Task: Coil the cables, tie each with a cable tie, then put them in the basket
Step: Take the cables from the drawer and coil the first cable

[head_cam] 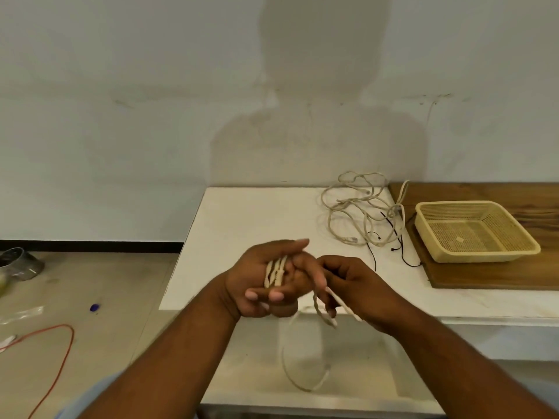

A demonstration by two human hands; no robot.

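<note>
Head view: left grip (251, 278) curls round several turns of pale cable (276, 272) over the table's (257, 219) near edge, right grip (357, 282) pinches the free run, slack loop hanging below; light, limp, probably springy, so best held across the gathered turns.
</note>
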